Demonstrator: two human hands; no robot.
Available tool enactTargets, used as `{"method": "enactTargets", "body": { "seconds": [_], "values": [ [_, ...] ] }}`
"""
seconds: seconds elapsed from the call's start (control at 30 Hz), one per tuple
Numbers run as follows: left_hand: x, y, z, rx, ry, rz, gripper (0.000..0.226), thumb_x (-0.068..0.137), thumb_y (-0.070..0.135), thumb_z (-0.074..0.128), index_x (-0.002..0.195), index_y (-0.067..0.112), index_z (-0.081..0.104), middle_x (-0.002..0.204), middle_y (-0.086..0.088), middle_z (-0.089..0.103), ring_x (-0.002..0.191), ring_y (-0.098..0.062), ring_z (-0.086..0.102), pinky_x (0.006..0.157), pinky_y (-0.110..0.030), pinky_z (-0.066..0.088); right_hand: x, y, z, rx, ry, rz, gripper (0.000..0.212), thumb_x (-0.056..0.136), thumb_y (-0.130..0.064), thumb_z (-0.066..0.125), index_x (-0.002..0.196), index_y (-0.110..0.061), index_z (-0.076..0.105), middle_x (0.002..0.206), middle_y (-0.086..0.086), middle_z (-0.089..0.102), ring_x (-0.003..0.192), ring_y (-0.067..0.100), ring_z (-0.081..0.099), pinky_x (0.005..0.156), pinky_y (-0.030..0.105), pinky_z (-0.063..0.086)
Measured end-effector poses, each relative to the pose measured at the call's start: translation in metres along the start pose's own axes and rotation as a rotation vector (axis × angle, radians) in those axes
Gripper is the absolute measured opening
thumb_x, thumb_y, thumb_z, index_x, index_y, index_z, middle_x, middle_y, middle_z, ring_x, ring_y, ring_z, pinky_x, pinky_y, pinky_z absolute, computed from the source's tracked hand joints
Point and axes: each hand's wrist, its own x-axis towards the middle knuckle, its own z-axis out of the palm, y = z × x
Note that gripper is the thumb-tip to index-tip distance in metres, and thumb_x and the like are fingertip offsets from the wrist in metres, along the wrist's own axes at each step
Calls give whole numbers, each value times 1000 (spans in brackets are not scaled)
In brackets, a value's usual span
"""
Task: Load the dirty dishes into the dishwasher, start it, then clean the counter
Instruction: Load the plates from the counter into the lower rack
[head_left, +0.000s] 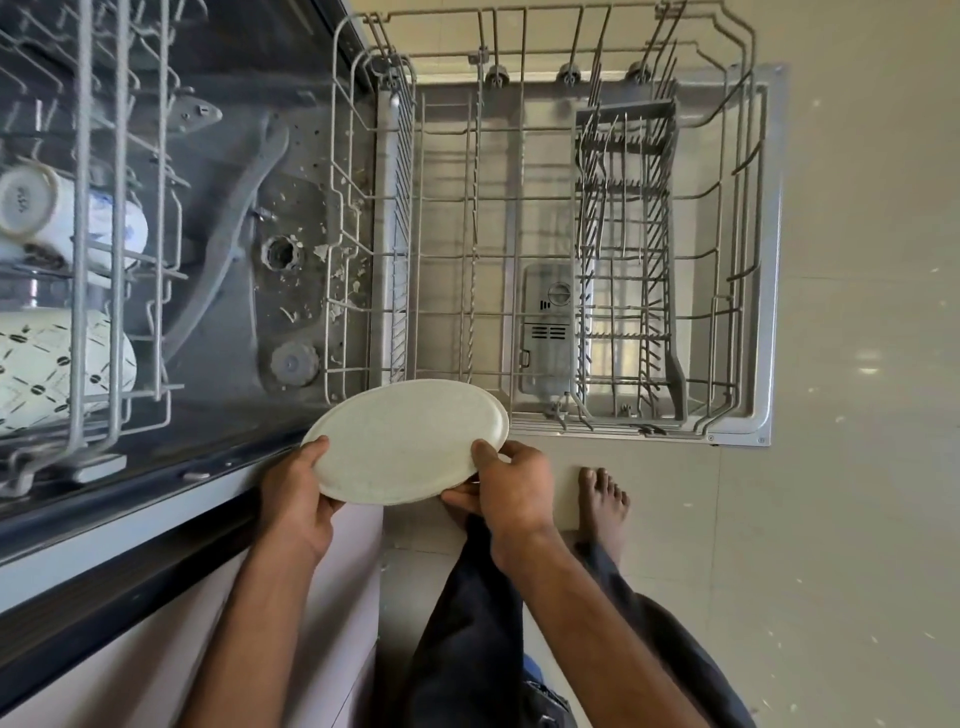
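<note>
A person holds a round white plate (410, 441) level in both hands, just above the near edge of the pulled-out lower rack (337, 208). The left hand (296, 499) grips the plate's rim at 8 o'clock, thumb on top and the other fingers curled out of sight beneath. The right hand (514, 493) pinches the rim at 4 o'clock, thumb on the upper face and the fingers (462, 499) pressed together under the edge.

The lower rack sits over the open dishwasher door (774, 260), and nothing but a grey cutlery basket (628, 249) stands in it, at 2 o'clock from the plate. A detergent dispenser (548, 332) shows through the wires.

At 9 to 10 o'clock the upper rack (83, 208) carries a blue-and-white mug (26, 200) and a patterned mug (41, 364). Below it lies the spray arm (234, 234). A bare foot (602, 499) rests on the tiled floor (857, 364).
</note>
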Motion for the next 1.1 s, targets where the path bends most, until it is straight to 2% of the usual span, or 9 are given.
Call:
{"method": "enactTargets", "body": {
  "seconds": [0.1, 0.17, 0.23, 0.3, 0.5, 0.6, 0.73, 0.93, 1.1],
  "values": [
    [4, 2, 2, 35, 32, 21, 28, 95, 17, 60, 122, 11, 60, 113, -7, 63, 84, -17, 61, 61, -30, 48, -2, 6, 1, 29, 24, 22, 14, 100, -12, 53, 88, -19, 56, 99, 18, 69, 74, 32, 74, 58, 34, 60],
    [6, 3, 5, 64, 42, 19, 26, 94, 18, 61, 120, 12, 60, 112, -7, 63, 81, -17, 60, 59, -31, 47, 1, 7, 0, 13, 40, 24, 4, 100, -12, 54, 99, -12, 58, 98, 16, 69, 73, 31, 74, 57, 32, 60],
    [8, 2, 9, 91, 32, 4, 28, 94, 18, 61, 121, 10, 59, 114, -9, 63, 86, -20, 62, 58, -31, 48, 8, 2, -3, 2, 55, 41, 10, 100, -12, 55, 109, -8, 59, 94, 13, 69, 66, 28, 73, 52, 29, 59],
    [12, -1, 14, 119, 18, -16, 34, 94, 20, 62, 126, 8, 58, 120, -11, 64, 99, -25, 63, 54, -31, 50, 17, -4, -8, -30, 70, 47, 3, 101, -14, 56, 101, -13, 59, 83, 10, 68, 58, 26, 70, 51, 28, 59],
    [19, -9, 29, 170, -14, -26, 32, 98, 19, 60, 127, 5, 56, 122, -14, 63, 97, -26, 61, 51, -31, 52, 54, -5, -12, -346, 132, -61, 19, 96, -24, 63, 83, -10, 62, 84, 15, 73, 70, 31, 74, 73, 46, 62],
    [22, -6, 36, 207, 22, -7, 29, 99, 18, 59, 124, 4, 58, 115, -13, 62, 95, -26, 60, 58, -33, 50, 63, -4, -10, -424, 138, -90, 25, 92, -27, 69, 86, -4, 64, 83, 18, 74, 66, 29, 74, 67, 45, 63],
    [25, 2, 39, 230, 68, 7, 17, 98, 18, 60, 112, 8, 59, 109, -14, 62, 92, -29, 61, 71, -40, 54, 69, -2, -3, -410, 148, -130, 38, 86, -27, 76, 108, -15, 48, 108, 15, 68, 76, 29, 74, 68, 42, 63],
    [26, 4, 32, 318, 23, 30, 18, 99, 23, 59, 108, 9, 58, 100, -12, 61, 71, -21, 57, 56, -34, 51, 66, -9, -8, -295, 95, -79, 33, 92, -16, 71, 115, -7, 50, 109, 19, 65, 47, 17, 68, 46, 27, 56],
    [17, 4, 21, 313, 6, 59, 17, 100, 21, 57, 111, 8, 59, 95, -10, 60, 69, -19, 56, 48, -29, 48, 53, -15, -13, -212, 33, 8, 31, 92, -13, 70, 118, -5, 54, 77, 14, 69, 50, 17, 64, 60, 32, 62]
  ]
}}
